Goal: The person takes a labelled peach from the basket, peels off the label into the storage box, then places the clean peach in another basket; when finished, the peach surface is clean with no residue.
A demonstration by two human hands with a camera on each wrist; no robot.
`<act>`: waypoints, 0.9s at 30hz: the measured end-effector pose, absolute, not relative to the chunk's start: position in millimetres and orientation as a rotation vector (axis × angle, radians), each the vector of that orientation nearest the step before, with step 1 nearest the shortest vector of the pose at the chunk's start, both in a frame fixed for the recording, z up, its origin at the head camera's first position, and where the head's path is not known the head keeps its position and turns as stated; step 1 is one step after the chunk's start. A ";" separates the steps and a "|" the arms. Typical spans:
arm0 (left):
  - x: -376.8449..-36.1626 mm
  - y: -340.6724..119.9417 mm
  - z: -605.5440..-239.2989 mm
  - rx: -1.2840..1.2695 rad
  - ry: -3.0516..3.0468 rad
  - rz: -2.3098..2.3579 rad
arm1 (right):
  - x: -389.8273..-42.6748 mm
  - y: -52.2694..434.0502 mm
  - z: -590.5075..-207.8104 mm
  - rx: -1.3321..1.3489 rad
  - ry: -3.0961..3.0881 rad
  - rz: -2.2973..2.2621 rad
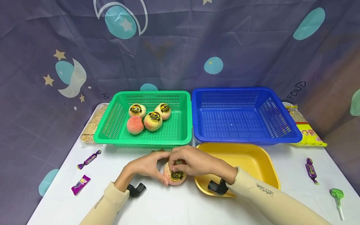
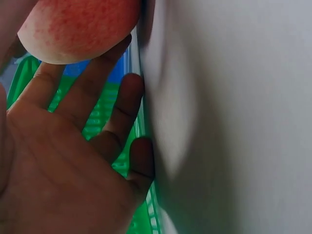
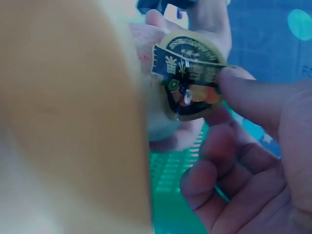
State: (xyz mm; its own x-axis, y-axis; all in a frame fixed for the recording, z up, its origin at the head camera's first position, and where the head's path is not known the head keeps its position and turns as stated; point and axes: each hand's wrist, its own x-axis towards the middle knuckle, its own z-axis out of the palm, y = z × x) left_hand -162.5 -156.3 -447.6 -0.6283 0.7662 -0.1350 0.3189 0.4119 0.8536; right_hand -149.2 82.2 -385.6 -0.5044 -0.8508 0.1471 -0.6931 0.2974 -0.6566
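Just in front of the green basket, my left hand [image 1: 146, 165] holds a pinkish peach [image 1: 174, 175] from its left side, thumb in front and fingers behind. In the left wrist view the peach's red, speckled side [image 2: 83, 29] rests against the fingertips, with the two lowest fingers off it. A black and gold round sticker [image 3: 190, 80] lies on the peach. My right hand [image 1: 192, 161] reaches over from the right, its thumb and a finger pinching the sticker's edge. The remaining fingers of that hand are curled below, in the right wrist view.
Several peaches lie in the green basket [image 1: 112, 142], most with stickers showing. Beside it stands a blue basket [image 1: 247, 139]; a yellow tray [image 1: 270, 165] sits under the right forearm. Wrapped candies [image 1: 80, 184] and a green lollipop [image 1: 337, 193] lie toward the sides. Food bags flank the baskets.
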 end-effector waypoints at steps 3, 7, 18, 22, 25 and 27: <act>-164.0 -157.3 -447.4 0.926 2.138 1.146 | -149.6 88.3 -380.9 -1.398 2.274 -1.134; -165.6 -157.1 -447.7 0.951 2.139 1.135 | -147.6 102.0 -370.9 -1.277 2.229 -1.301; -166.2 -161.1 -449.3 0.956 2.121 1.140 | -144.8 157.9 -367.7 -0.998 2.297 -1.230; -165.9 -161.6 -448.6 0.953 2.122 1.139 | -143.8 170.7 -375.6 -0.947 2.310 -1.155; -166.0 -160.3 -448.3 0.946 2.122 1.140 | -142.8 177.5 -382.5 -0.923 2.314 -1.085; -166.1 -159.3 -448.5 0.941 2.121 1.141 | -142.6 181.0 -387.0 -0.911 2.307 -1.046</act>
State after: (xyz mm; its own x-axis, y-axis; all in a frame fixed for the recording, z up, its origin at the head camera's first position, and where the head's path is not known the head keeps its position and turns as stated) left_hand -166.1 -159.3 -448.5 -0.6044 0.7851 -0.1358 0.3191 0.3947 0.8616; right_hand -142.6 181.0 -387.0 -0.6830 -0.7201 -0.1220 -0.3826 0.4951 -0.7801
